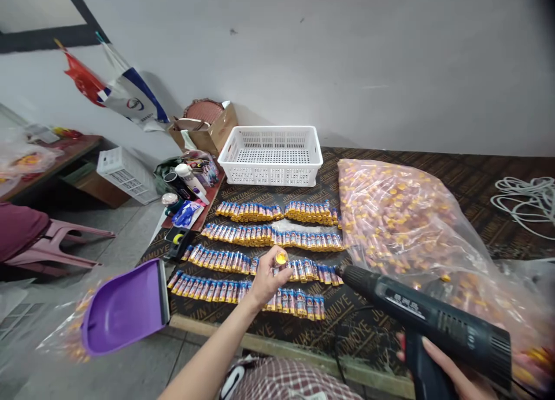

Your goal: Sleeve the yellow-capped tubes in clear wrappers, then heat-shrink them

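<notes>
Between the fingers of my left hand (266, 281) is a small tube (281, 258), its yellow end turned up toward me. My right hand (448, 362) is wrapped round the handle of a black heat gun (416, 302). The gun's nozzle points left toward the tube, with a gap between them. Under and around my left hand, rows of small tubes (238, 233) with blue and yellow ends and printed wraps lie side by side on the dark printed board (277, 329). My left hand hides part of the two nearest rows.
Behind the rows stands a white plastic basket (271, 174). A big clear bag (390, 209) of pink and yellow pieces lies at right, near a coiled white cord (520, 200). A purple dustpan (125, 307) is at left. Beyond it, a person sits on a pink stool (65, 238).
</notes>
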### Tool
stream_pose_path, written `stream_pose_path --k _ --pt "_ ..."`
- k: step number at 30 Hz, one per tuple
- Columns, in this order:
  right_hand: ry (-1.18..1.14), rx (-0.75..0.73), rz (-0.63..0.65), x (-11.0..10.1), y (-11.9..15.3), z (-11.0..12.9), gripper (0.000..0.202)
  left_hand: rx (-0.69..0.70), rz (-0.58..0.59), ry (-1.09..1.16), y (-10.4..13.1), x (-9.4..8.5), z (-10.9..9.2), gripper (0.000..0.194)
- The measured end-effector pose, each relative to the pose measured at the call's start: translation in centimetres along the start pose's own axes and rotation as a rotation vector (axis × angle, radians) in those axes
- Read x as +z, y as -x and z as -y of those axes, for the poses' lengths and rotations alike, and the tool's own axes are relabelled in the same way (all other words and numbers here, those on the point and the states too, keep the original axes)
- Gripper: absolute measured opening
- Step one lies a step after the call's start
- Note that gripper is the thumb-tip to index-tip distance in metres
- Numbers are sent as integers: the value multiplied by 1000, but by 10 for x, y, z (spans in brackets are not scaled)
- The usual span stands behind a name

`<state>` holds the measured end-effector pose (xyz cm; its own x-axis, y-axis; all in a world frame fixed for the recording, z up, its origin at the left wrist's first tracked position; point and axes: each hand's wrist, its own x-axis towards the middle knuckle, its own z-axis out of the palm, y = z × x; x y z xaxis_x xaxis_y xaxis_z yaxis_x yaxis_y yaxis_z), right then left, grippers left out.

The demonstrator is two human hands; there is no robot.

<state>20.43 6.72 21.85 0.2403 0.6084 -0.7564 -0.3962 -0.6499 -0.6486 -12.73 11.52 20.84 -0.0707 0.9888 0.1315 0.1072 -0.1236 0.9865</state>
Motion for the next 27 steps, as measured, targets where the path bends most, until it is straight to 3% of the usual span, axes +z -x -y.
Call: stream_pose_path --k 8,13,16,18,23,27 --pt "23 6 31 1 4 -1 46 -17 -90 -166 16 0 -5 41" --pt "31 -77 -9 3 9 -3 51 -84 -88 -426 11 2 27 32" --pt "60 -185 -52 2 5 -6 49 -180 -29 -729 -14 -6 64 28" --pt "84 -240 -105 0 -4 -9 47 -95 123 -1013 -43 -12 89 29" --pt "124 -311 -133 0 -31 -16 44 66 388 -1066 -119 -18 135 7" --pt "226 -289 -43 10 -37 -21 40 128 537 -1063 -147 -13 164 8"
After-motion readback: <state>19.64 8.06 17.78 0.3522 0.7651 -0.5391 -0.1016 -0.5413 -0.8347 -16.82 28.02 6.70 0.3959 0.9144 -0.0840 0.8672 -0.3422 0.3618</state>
